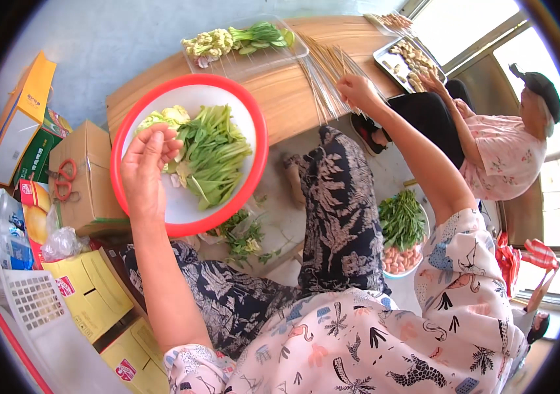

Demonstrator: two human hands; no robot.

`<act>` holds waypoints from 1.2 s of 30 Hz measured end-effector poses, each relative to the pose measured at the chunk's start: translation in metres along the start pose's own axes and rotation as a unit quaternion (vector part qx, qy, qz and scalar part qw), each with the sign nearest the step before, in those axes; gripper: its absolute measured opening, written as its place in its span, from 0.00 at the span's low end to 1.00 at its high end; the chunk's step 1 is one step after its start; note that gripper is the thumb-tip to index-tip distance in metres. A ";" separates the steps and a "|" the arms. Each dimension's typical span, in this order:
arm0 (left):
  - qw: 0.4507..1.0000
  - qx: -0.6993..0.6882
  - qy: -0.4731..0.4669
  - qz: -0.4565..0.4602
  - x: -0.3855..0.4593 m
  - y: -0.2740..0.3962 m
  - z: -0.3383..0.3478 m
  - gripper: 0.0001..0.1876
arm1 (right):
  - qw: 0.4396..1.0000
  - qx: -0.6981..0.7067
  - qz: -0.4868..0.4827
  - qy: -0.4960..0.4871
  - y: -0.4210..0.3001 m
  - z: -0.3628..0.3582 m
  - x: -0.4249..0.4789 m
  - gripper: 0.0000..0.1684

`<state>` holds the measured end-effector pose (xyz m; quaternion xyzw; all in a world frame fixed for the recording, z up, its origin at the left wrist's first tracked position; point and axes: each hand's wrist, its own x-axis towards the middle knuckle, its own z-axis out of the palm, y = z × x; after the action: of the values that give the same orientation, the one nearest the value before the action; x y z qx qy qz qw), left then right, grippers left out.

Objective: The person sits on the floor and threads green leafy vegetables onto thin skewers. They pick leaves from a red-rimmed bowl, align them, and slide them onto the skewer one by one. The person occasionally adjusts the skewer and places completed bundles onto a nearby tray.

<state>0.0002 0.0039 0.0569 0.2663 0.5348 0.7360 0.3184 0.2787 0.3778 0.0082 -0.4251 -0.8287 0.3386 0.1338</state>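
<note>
My left hand [148, 172] is above a white basin with a red rim [261, 143], its fingers curled towards the thumb. Nothing shows clearly between them. In the basin lie long green leafy stalks [216, 157] and a pale green, cauliflower-like vegetable [174, 115], partly behind that hand. My right hand [361, 93] is over a spread of bamboo skewers [319, 83] on the wooden table [275, 111]. Its fingers are bent in at the skewers; whether it grips one is hidden. A clear plastic tray [255, 66] behind the basin holds cauliflower [208, 44], green stalks and green slices.
A person in a pink top [503, 152] sits at right, a hand at a metal tray [383, 61] of small pale food pieces. Floor: a bowl of greens [403, 219] and pinkish sausage-like pieces, leafy scraps [243, 239]. Left: cardboard box [90, 177], red-handled scissors [66, 180], white plastic basket [38, 305].
</note>
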 end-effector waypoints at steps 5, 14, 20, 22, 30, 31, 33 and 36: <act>1.000 0.009 0.010 -0.006 0.002 -0.006 -0.008 0.12 | 0.995 -0.073 0.065 0.015 0.035 0.008 -0.050 0.12; 0.999 0.035 0.019 -0.028 0.003 -0.011 0.005 0.11 | 0.965 -0.252 0.068 0.002 0.045 0.082 -0.022 0.19; 0.998 0.053 -0.004 -0.033 0.010 -0.011 0.011 0.13 | 0.953 -0.270 0.135 -0.025 0.045 0.105 -0.016 0.20; 0.998 0.055 -0.007 -0.035 0.011 -0.007 0.017 0.13 | 0.963 -0.192 0.171 -0.074 0.047 0.104 -0.013 0.18; 0.999 0.043 0.000 -0.028 0.012 -0.010 0.023 0.11 | 0.964 -0.043 0.248 -0.087 0.039 0.094 -0.020 0.21; 0.999 0.039 0.000 -0.031 0.012 -0.011 0.024 0.11 | 0.962 -0.049 0.257 -0.078 0.038 0.097 -0.019 0.21; 0.999 0.041 -0.003 -0.035 0.011 -0.011 0.026 0.10 | 0.957 -0.065 0.277 -0.059 0.036 0.103 -0.019 0.20; 0.999 0.041 -0.005 -0.036 0.013 -0.014 0.026 0.10 | 0.964 0.017 0.262 -0.043 0.061 0.110 -0.015 0.15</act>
<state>0.0132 0.0327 0.0511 0.2638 0.5720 0.7002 0.3360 0.2688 0.3419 -0.1124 -0.6099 -0.6875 0.3940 0.0122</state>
